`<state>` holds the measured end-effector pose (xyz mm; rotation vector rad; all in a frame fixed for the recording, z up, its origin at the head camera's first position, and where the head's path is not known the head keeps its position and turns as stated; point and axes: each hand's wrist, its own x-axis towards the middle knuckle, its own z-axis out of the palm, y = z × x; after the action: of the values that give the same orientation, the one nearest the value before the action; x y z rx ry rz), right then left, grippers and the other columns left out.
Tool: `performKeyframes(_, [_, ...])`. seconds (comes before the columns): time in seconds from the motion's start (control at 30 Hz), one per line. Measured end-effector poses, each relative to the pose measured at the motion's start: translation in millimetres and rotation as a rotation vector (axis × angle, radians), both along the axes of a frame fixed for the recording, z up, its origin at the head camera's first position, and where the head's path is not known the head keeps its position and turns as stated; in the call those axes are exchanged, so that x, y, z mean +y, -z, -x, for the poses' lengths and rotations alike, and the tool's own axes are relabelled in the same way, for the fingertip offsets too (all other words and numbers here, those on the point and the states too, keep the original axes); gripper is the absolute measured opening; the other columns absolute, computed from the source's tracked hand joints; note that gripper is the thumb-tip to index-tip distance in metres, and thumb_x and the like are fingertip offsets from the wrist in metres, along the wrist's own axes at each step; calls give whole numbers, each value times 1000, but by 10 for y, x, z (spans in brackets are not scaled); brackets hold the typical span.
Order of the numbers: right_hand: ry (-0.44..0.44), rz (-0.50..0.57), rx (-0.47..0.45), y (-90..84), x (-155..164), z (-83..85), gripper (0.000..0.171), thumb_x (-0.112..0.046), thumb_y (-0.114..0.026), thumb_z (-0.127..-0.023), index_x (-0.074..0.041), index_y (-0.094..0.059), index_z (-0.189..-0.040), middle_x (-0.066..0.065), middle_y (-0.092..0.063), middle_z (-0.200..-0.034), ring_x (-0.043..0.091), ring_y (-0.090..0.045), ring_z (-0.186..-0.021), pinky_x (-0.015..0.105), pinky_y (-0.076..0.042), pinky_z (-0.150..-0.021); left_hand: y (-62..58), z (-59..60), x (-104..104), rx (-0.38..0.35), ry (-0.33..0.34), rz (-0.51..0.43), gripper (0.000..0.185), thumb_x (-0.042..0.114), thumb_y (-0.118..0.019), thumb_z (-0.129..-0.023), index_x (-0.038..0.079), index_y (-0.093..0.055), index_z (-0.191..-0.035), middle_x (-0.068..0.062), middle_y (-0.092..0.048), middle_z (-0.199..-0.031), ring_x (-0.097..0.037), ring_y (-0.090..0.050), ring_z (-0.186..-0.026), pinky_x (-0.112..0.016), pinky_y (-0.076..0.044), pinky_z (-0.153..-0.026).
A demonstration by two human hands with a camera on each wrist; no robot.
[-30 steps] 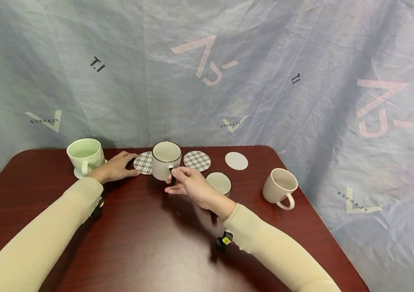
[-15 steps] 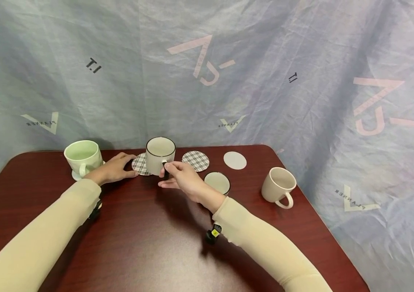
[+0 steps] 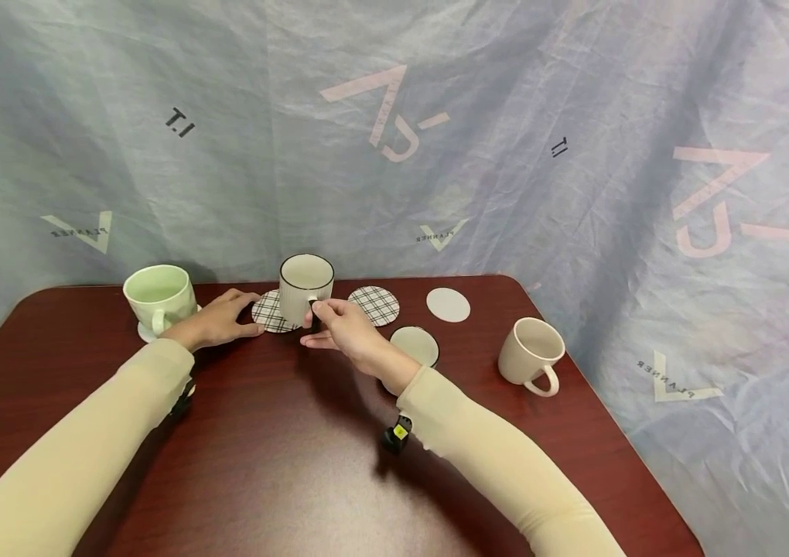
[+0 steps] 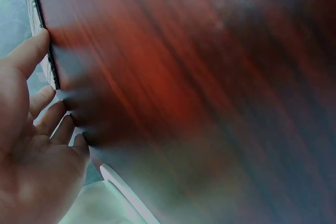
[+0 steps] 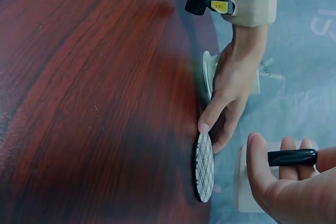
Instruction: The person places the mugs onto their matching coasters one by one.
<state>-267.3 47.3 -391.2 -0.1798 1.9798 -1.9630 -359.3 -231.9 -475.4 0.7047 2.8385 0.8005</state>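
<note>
A white ribbed mug (image 3: 305,290) with a black rim is raised upright just above the left plaid coaster (image 3: 269,312). My right hand (image 3: 349,329) pinches its black-and-white handle with thumb and fingers. In the right wrist view a gap shows between the mug (image 5: 244,182) and the coaster (image 5: 205,171). My left hand (image 3: 220,319) lies left of that coaster, thumb and fingertips touching its edge, fingers loosely spread. Behind the left forearm stands a green mug (image 3: 159,292) on a white coaster (image 3: 146,333).
A second plaid coaster (image 3: 375,306) and a plain white coaster (image 3: 448,305) lie along the back edge. Another black-rimmed cup (image 3: 415,342) is partly hidden by the right wrist. A beige mug (image 3: 531,352) stands at the right. A cloth curtain (image 3: 394,139) hangs behind the table.
The right hand has carried the white mug left and a little farther back, over the left plaid coaster. The left hand has stayed at the coaster's edge.
</note>
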Motion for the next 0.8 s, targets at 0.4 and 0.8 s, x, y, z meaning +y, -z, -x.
performKeyframes(0.4, [14,4,3,23,-118,110,29,-15,-47,-115,3,-64,-102,7,-62,-101,42,-76,-99,39,-63,-90,14,2,10,-19,-8,-8,78,39,-74,-97,-6,-45,-154,-36,-41,-149,-56,-41,-140,-71,-35,-114])
performKeyframes(0.8, [12,-6,15,55,-215,211,30,-15,-46,-115,7,-64,-106,9,-62,-102,51,-71,-109,41,-63,-92,69,53,-29,-6,-5,-15,78,41,-74,-96,-5,-46,-153,-34,-43,-149,-55,-42,-139,-70,-36,-114])
